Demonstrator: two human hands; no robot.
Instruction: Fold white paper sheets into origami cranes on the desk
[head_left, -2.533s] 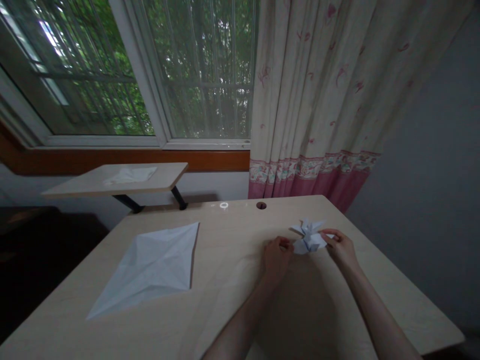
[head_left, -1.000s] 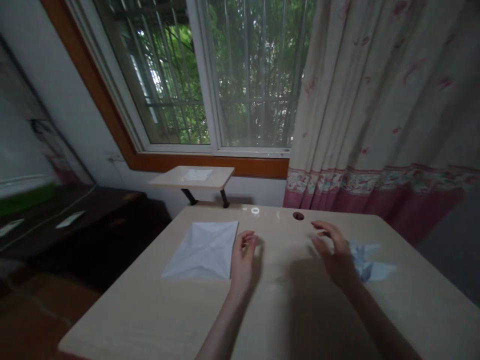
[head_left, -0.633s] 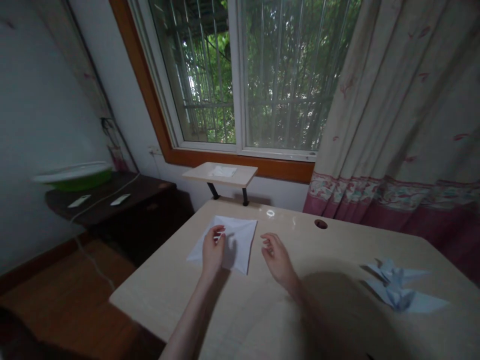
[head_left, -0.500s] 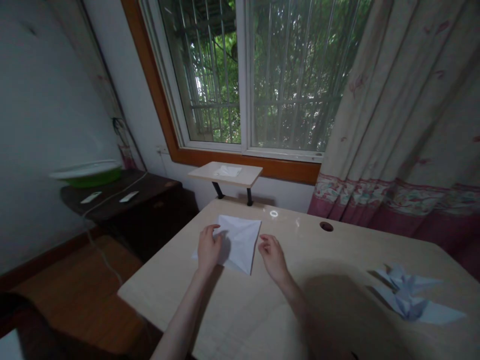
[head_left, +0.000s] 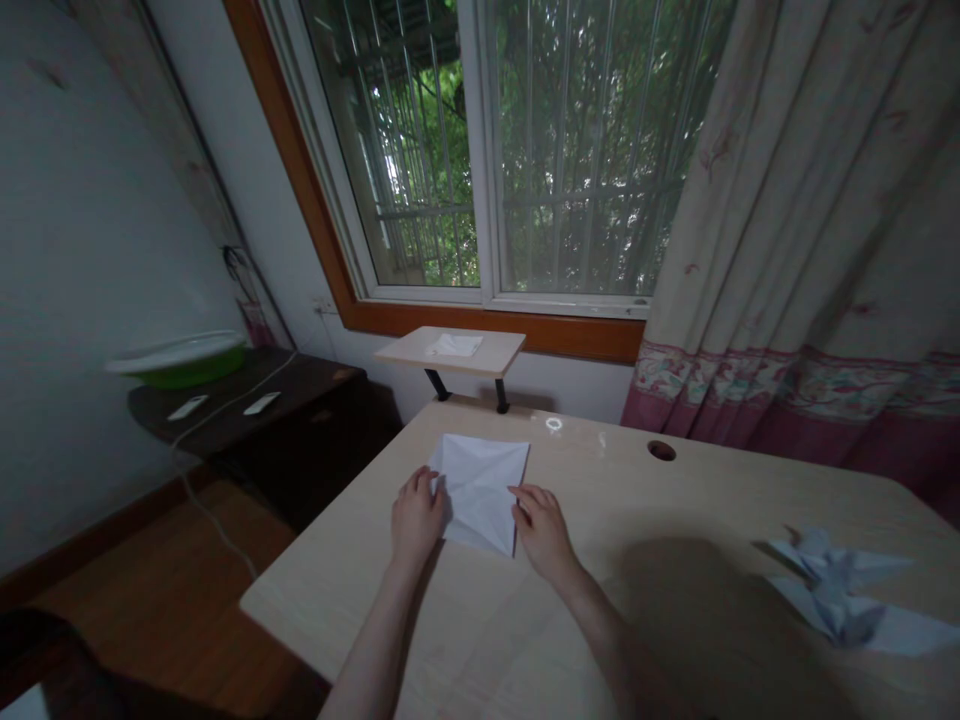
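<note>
A creased white paper sheet [head_left: 484, 478] lies flat on the pale wooden table [head_left: 675, 500], towards its far left corner. My left hand [head_left: 416, 518] has curled fingers on the sheet's left corner. My right hand [head_left: 541, 528] pinches its right corner. Both hands rest on the tabletop. Apart from both hands, at the table's right end, lies a folded white paper figure with pointed wings [head_left: 840, 590].
A round cable hole [head_left: 661, 450] sits near the table's far edge. A small raised shelf [head_left: 450, 350] with a paper on it stands by the window. A dark side cabinet [head_left: 247, 400] with a green basin [head_left: 180, 360] is left. A curtain [head_left: 810, 250] hangs right.
My hands left the folded paper figure at the right and moved left to the flat sheet. Both now hold its side corners, and the view has turned left with them.
</note>
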